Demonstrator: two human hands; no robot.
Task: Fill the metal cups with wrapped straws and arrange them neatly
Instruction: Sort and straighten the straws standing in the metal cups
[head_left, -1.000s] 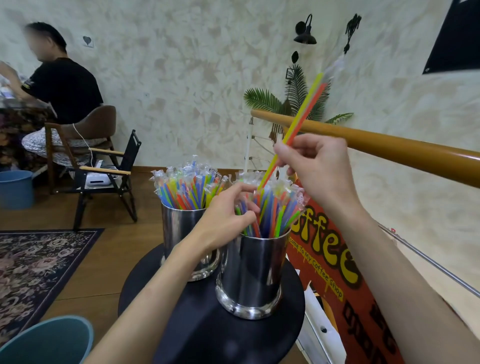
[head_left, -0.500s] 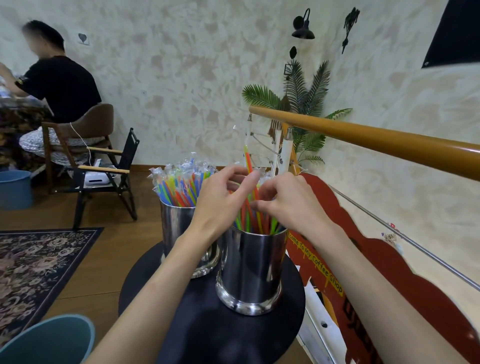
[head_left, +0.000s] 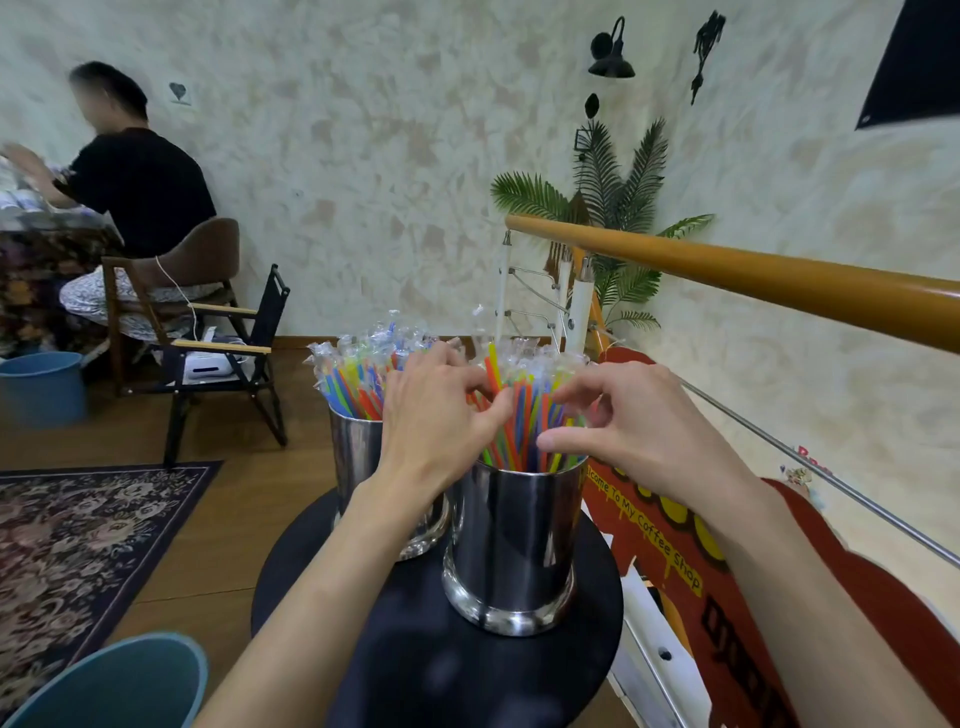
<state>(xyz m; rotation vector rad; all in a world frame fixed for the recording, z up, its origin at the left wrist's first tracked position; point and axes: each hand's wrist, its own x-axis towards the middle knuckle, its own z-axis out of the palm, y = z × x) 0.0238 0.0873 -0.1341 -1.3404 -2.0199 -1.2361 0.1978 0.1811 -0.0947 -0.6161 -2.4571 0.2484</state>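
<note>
Two shiny metal cups stand on a small round black table (head_left: 415, 665). The near cup (head_left: 514, 545) holds upright wrapped straws (head_left: 524, 431) in orange, green, blue and yellow. The far cup (head_left: 358, 457) is packed with more wrapped straws (head_left: 358, 379). My left hand (head_left: 431, 421) reaches over the far cup into the near cup's bundle and pinches some straws between thumb and fingers. My right hand (head_left: 639, 431) hovers at the bundle's right side, its fingers loosely curved over the straw tops and its thumb apart below them.
A wooden handrail (head_left: 753, 275) runs across the right, with a red coffee shop sign (head_left: 675, 545) below it. A teal bucket (head_left: 119, 686) sits at bottom left beside a patterned rug (head_left: 67, 530). Behind are a folding chair (head_left: 223, 364) and a seated person (head_left: 135, 187).
My right hand brought two raised straws down into the near cup and let them go. Both hands then closed in on the bundle, and the right hand has now loosened.
</note>
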